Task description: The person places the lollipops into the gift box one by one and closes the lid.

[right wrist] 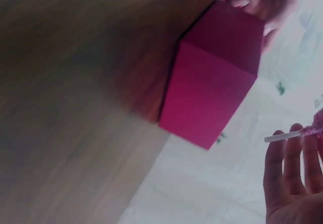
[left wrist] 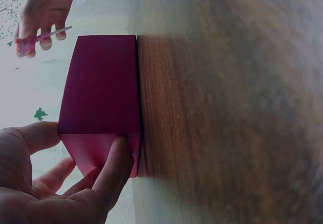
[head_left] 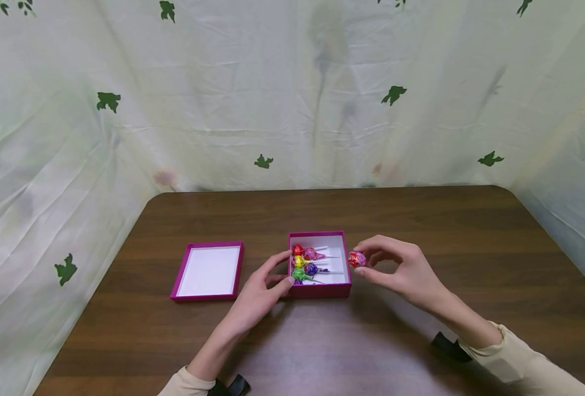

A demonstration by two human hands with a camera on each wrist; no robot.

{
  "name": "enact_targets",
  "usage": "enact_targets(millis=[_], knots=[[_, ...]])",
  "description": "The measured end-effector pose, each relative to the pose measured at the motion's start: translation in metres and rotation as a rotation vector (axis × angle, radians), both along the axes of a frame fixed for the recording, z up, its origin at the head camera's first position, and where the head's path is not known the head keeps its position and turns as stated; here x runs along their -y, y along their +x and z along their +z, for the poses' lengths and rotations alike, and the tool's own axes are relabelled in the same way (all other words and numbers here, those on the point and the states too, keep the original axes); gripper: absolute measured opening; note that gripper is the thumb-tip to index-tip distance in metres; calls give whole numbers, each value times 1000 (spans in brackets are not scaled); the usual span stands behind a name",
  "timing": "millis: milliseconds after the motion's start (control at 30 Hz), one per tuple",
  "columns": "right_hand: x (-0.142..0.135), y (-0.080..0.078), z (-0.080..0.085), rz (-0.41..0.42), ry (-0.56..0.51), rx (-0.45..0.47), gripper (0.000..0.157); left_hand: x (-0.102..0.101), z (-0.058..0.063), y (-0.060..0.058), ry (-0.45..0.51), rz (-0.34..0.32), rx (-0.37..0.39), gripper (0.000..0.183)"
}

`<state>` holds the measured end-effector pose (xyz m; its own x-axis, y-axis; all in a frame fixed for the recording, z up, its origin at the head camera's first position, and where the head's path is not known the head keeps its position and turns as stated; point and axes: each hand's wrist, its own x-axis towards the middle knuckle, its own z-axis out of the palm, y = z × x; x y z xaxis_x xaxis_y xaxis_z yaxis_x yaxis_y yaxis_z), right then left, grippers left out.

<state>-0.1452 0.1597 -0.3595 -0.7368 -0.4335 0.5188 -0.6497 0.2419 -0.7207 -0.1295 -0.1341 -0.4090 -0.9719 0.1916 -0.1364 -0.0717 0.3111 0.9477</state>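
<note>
My right hand (head_left: 403, 267) pinches a lollipop (head_left: 357, 259) in a pink and red wrapper, just right of the magenta box (head_left: 320, 291). Its white stick shows in both wrist views. Inside the open box lie several wrapped lollipops: red, pink, yellow, purple and green heads along the left wall, sticks pointing right. My left hand (head_left: 259, 294) holds the box at its left side. In the left wrist view the thumb (left wrist: 38, 134) touches the top corner, while other fingers (left wrist: 112, 171) lie against the side wall. Some lollipops at the box's front left are partly covered.
Left of the box the magenta lid (head_left: 208, 271) lies with its white inside up. Both stand on a dark wooden table (head_left: 401, 209). A pale curtain (head_left: 253, 99) with green leaf shapes hangs behind and at the sides.
</note>
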Motion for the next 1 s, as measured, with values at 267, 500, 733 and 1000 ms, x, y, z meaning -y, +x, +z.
enact_targets(millis=[267, 500, 733, 1000], knots=[[11, -8, -2, -14, 33, 153, 32, 0, 2, 1, -11, -2, -10, 55], [27, -12, 5, 19, 44, 212, 28, 0, 0, 0, -8, 4, -14, 56], [38, -24, -7, 54, 148, 175, 26, 1, -3, 0, -11, -4, -28, 55], [43, -38, -19, 63, 353, 132, 22, 1, -3, -1, -20, -14, -38, 54]])
